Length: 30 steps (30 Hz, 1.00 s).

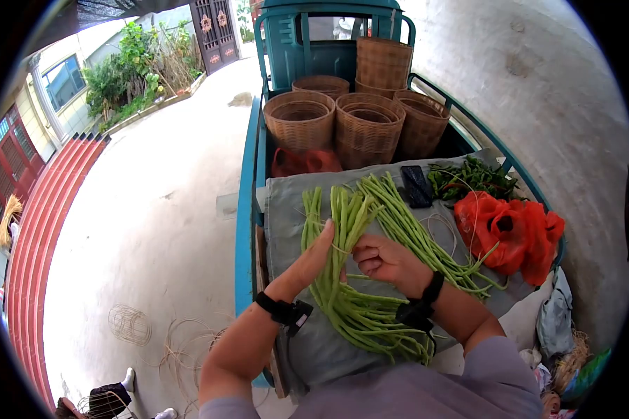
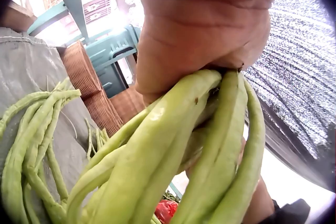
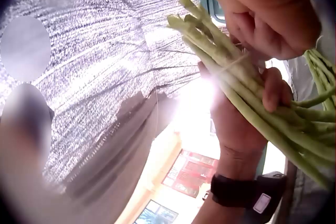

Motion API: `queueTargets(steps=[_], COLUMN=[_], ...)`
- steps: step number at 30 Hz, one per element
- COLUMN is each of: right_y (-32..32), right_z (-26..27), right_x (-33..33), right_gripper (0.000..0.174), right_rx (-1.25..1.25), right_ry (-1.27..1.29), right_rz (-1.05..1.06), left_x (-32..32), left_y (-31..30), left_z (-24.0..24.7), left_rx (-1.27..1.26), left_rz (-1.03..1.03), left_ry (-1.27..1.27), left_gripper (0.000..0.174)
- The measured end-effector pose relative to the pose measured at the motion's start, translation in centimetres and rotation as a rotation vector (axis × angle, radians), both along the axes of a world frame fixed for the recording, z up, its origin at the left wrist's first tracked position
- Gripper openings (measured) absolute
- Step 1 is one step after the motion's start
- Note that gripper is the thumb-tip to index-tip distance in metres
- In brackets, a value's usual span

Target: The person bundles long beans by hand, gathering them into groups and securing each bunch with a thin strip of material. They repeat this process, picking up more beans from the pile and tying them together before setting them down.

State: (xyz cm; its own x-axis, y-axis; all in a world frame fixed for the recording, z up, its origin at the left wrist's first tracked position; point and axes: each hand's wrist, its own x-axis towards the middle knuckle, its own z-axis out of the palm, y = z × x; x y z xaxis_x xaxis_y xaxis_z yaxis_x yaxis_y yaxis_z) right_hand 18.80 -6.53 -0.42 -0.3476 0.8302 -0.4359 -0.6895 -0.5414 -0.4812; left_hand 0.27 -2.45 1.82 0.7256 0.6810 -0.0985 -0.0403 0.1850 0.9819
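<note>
My left hand [image 1: 310, 262] grips a bundle of long green beans [image 1: 349, 213], its thumb along the near side; in the right wrist view its fingers curl round the beans [image 3: 249, 90]. A thin tie [image 3: 233, 62] circles the bundle above that hand. Close beside it, my right hand [image 1: 390, 262] has curled fingers and pinches the tie's end, though the fingertips are partly hidden. The left wrist view shows the bean ends [image 2: 157, 155] right under the left hand [image 2: 202, 29]. Other long beans [image 1: 419, 241] lie on the grey cloth [image 1: 293, 199].
Wicker baskets [image 1: 299, 119] stand in the teal truck bed [image 1: 247, 230] beyond the cloth. Red bags [image 1: 507, 234], green peppers [image 1: 472, 178] and a dark object [image 1: 416, 186] lie at the right. Wire loops [image 1: 189, 353] are on the ground at the left, near another person's leg [image 1: 112, 398].
</note>
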Motion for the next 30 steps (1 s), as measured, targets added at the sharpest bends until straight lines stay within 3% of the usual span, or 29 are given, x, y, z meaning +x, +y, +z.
queueTargets(steps=[2, 8, 15, 18, 21, 30], right_y=[-0.6, -1.0, -0.2, -0.2, -0.5, -1.0], right_z=[0.2, 1.3, -0.9, -0.3, 0.8, -0.7], right_x=[0.5, -0.2, 0.6, 0.1, -0.5, 0.1], right_gripper=[0.006, 0.002, 0.012, 0.012, 0.012, 0.019], right_rx=[-0.040, 0.009, 0.098, 0.040, 0.130, 0.419], right_ry=[0.147, 0.216, 0.436, 0.077, 0.030, -0.422], right_rz=[-0.024, -0.075, 0.056, -0.101, -0.129, -0.039], left_x=[-0.1, 0.2, -0.1, -0.1, -0.2, 0.5], left_y=[0.0, 0.1, 0.9, 1.0, 1.3, 2.4], left_z=[-0.1, -0.3, -1.0, -1.3, -1.1, -3.1], left_rx=[0.002, -0.044, 0.056, 0.024, -0.029, -0.152], left_rz=[-0.002, 0.003, -0.031, -0.015, -0.033, -0.060], left_ry=[-0.003, -0.007, -0.007, -0.004, -0.029, -0.202], left_gripper=[0.068, 0.070, 0.074, 0.075, 0.075, 0.077])
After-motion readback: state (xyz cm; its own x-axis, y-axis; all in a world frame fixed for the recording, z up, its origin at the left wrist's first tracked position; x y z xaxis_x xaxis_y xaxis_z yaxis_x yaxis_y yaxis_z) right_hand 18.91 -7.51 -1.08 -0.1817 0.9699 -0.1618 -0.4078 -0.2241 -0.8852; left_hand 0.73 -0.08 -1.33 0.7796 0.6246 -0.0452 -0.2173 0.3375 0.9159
